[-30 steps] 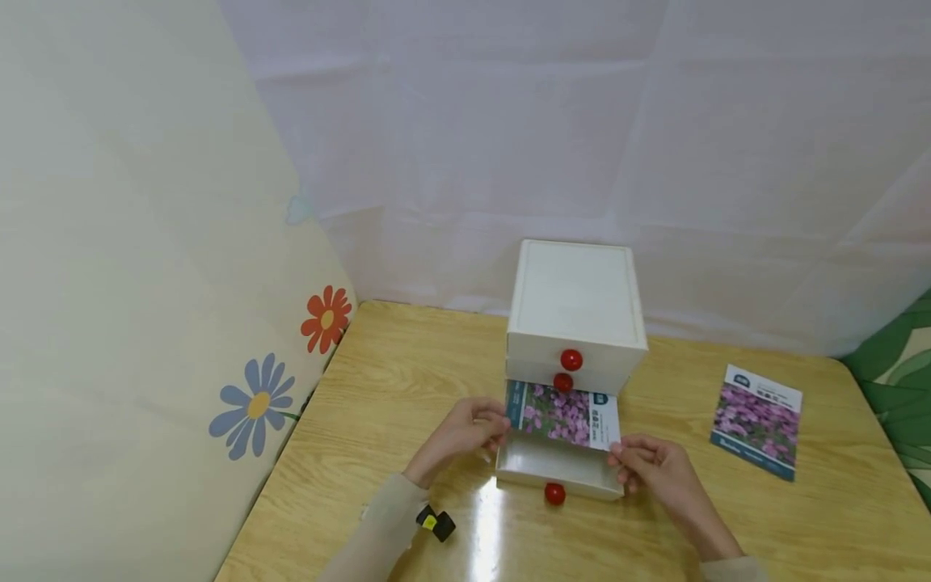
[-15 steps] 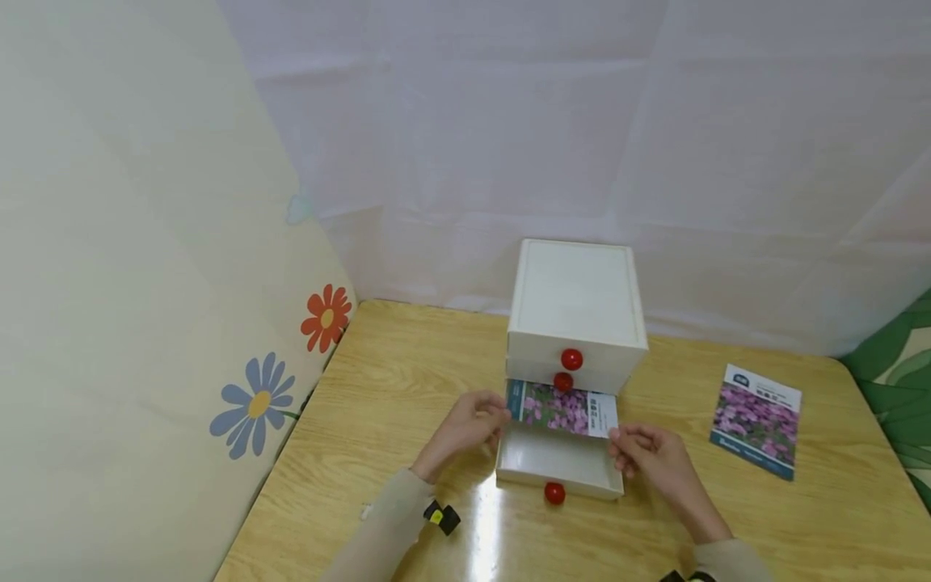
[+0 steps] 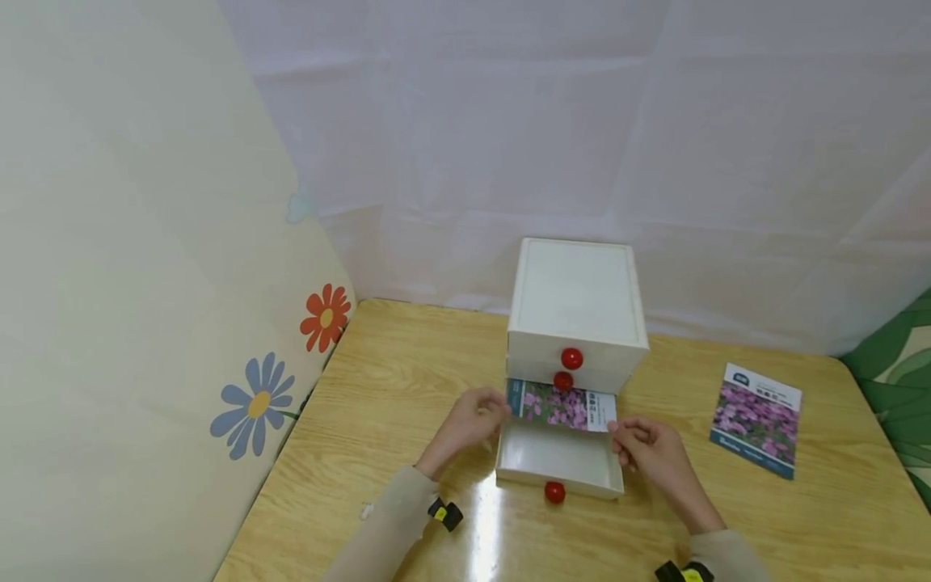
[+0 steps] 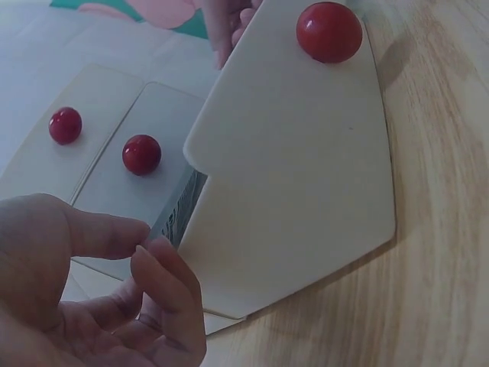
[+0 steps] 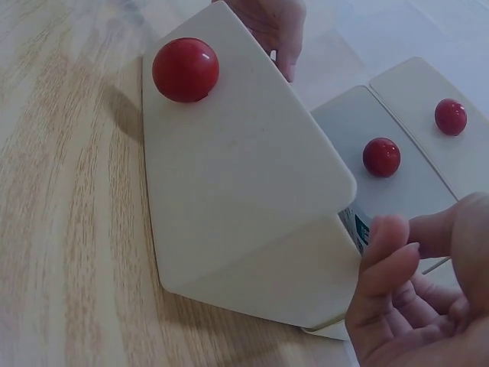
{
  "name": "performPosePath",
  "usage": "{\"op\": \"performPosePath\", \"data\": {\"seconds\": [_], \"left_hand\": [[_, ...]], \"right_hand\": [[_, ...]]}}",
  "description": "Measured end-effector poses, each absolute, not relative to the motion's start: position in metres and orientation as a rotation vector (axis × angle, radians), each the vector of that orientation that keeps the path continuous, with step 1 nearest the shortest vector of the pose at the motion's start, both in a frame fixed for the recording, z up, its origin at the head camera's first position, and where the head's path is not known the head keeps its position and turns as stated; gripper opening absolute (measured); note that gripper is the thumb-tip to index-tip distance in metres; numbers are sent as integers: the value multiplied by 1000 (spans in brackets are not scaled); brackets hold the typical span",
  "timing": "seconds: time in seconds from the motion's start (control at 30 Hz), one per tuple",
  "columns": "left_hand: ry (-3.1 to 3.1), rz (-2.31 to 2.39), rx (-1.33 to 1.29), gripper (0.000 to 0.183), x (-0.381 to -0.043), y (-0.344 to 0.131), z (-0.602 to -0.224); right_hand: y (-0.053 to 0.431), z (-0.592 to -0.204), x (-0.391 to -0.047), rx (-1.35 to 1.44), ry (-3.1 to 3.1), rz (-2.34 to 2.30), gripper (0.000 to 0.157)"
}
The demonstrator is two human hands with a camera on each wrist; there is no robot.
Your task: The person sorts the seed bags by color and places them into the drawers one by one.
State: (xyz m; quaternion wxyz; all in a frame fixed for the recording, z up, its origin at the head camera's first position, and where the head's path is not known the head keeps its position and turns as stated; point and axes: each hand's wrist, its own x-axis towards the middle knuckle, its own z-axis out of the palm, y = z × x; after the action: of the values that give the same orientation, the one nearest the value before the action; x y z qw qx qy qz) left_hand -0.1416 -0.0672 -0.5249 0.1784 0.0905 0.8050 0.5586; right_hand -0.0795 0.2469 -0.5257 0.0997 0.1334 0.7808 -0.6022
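A small white cabinet (image 3: pixel 575 295) stands on the table with its lowest drawer (image 3: pixel 556 459) pulled out. Over the back of that drawer lies a flat seed packet (image 3: pixel 556 406) printed with purple flowers, its far part hidden under the drawer fronts above. My left hand (image 3: pixel 469 420) pinches the packet's left edge between thumb and finger, as the left wrist view shows beside the drawer wall (image 4: pixel 298 176). At the packet's right front corner, my right hand (image 3: pixel 650 453) pinches it the same way. In the right wrist view only a sliver of the packet (image 5: pixel 356 225) shows.
A second packet with purple flowers (image 3: pixel 758 420) lies on the table to the right. Red round knobs (image 3: pixel 571 359) stick out from the drawer fronts. White cloth (image 3: pixel 465 145) hangs behind the table, and a flower-painted panel (image 3: pixel 145 323) borders its left side.
The seed packet has slid farther back under the cabinet front, so less of it shows. Both hands have moved slightly forward with it. The drawer and the other packet stay put.
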Motion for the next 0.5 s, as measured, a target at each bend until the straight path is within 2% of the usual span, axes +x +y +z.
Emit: {"op": "performPosePath", "data": {"seconds": [0.5], "left_hand": [[2332,1485,279,19,-143,-68,-523]], "right_hand": [[246,-525,-80,402,2346,-1721,32]]}}
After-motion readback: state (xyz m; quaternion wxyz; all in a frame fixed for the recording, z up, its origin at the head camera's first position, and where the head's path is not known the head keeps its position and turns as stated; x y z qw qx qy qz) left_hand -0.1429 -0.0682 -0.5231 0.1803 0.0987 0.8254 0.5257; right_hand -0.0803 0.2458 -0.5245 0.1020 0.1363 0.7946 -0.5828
